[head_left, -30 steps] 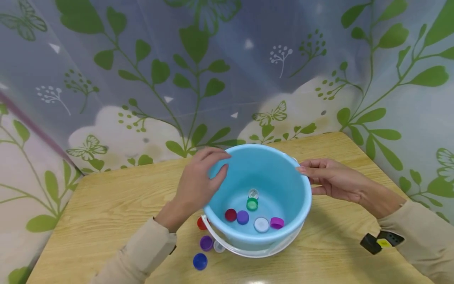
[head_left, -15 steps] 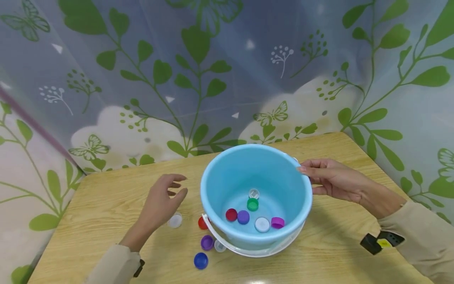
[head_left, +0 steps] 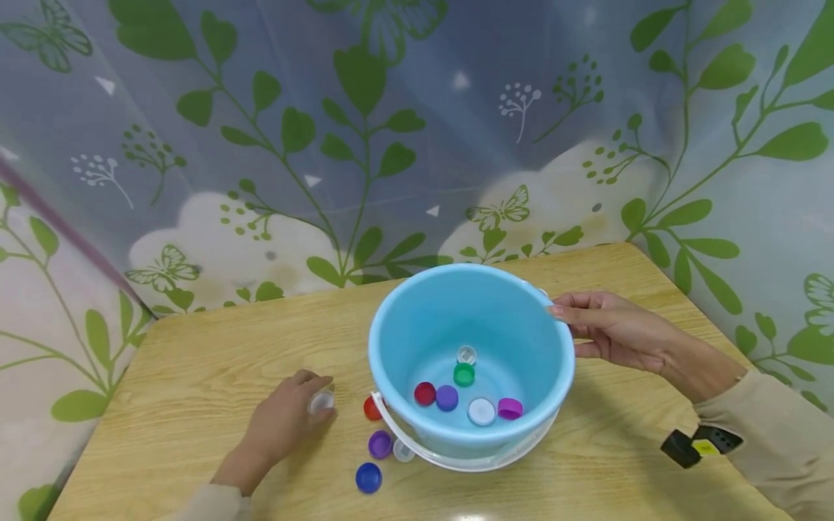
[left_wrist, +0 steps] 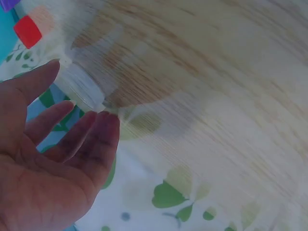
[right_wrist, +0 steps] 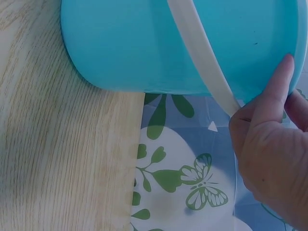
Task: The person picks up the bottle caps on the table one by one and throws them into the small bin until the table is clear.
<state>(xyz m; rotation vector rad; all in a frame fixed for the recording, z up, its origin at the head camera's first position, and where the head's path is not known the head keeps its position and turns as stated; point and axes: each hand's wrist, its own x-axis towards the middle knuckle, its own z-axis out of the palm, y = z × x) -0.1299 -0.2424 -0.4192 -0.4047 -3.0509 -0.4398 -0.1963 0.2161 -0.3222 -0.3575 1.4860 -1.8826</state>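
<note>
In the head view, my left hand (head_left: pixel 287 416) is low over the table with thumb and fingers bent around a whitish bottle cap (head_left: pixel 321 402). The left wrist view has the fingertips right at the edges of this bottle cap (left_wrist: pixel 83 86), which lies on the wood. A light blue bucket (head_left: pixel 469 434) stands upright, its white handle (head_left: pixel 449 462) lowered at the front. My right hand (head_left: pixel 615 333) pinches the bucket's right rim, thumb on top and fingers outside. Inside lie several bottle caps, among them a green cap (head_left: pixel 464 374) and a magenta cap (head_left: pixel 510 409).
Left of the bucket lie more caps: a red cap (head_left: pixel 372 408), a purple cap (head_left: pixel 381 444), a clear cap (head_left: pixel 403 451) and a blue cap (head_left: pixel 368 477). A leaf-patterned curtain (head_left: pixel 417 145) borders the wooden table (head_left: pixel 215 369) at the back and sides.
My left hand has left the bucket's left rim, moved left and down to the table, and come around the whitish cap. The right hand and bucket stay as they were.
</note>
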